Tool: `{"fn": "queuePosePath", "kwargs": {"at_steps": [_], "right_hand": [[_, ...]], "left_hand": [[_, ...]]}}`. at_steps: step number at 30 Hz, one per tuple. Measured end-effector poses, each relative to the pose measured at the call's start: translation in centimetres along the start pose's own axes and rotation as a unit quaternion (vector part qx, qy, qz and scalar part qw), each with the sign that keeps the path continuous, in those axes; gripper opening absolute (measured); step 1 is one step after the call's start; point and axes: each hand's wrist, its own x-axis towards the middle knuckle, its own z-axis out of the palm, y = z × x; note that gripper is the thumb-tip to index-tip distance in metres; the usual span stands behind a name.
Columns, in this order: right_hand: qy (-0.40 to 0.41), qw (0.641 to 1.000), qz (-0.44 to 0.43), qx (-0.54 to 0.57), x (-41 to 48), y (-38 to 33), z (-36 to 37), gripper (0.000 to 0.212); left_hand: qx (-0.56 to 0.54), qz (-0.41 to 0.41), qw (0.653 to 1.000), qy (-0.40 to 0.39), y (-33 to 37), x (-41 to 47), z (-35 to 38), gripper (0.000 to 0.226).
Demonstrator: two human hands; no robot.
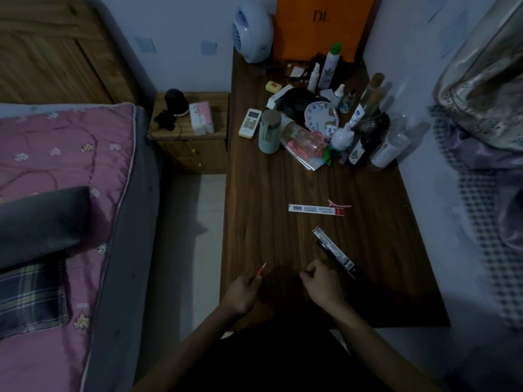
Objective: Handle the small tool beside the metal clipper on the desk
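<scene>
While our left hand (242,292) pinches a red pen (260,270) at the desk's (263,193) six o'clock edge, our right hand (321,282), fingers curled empty, sits beside a black pen (335,257) at its two o'clock.

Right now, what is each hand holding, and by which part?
The left hand pinches a thin red stick by its lower end. The right hand has curled fingers; whether it holds anything cannot be told.
</scene>
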Motion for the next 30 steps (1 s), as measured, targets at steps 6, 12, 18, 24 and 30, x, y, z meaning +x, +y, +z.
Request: {"fn": "queuePosePath", "kwargs": {"at_steps": [6,12,18,24,30], "right_hand": [[-0.085,0.961,-0.024,0.263,-3.4,-4.8,-1.0,0.005],[-0.118,0.916,-0.014,0.384,-5.2,-6.0,-2.5,0.016],[-0.146,0.9,-0.033,0.409,-5.8,-5.6,-4.3,0.011],[-0.172,0.887,-0.042,0.427,-5.4,-4.8,-5.0,0.005],[-0.241,0.856,-0.008,0.456,-5.1,-3.6,-6.8,0.014]], "left_hand": [[0.04,0.068,0.996,0.034,2.0,-1.5,0.6,0.036],[0.047,0.103,0.991,0.07,4.0,-2.9,1.6,0.034],[0.052,0.119,0.985,0.114,5.6,-4.0,2.7,0.034],[0.023,0.12,0.984,0.128,6.2,-4.2,4.4,0.033],[-0.007,0.113,0.987,0.117,6.6,-4.0,5.7,0.031]]}}
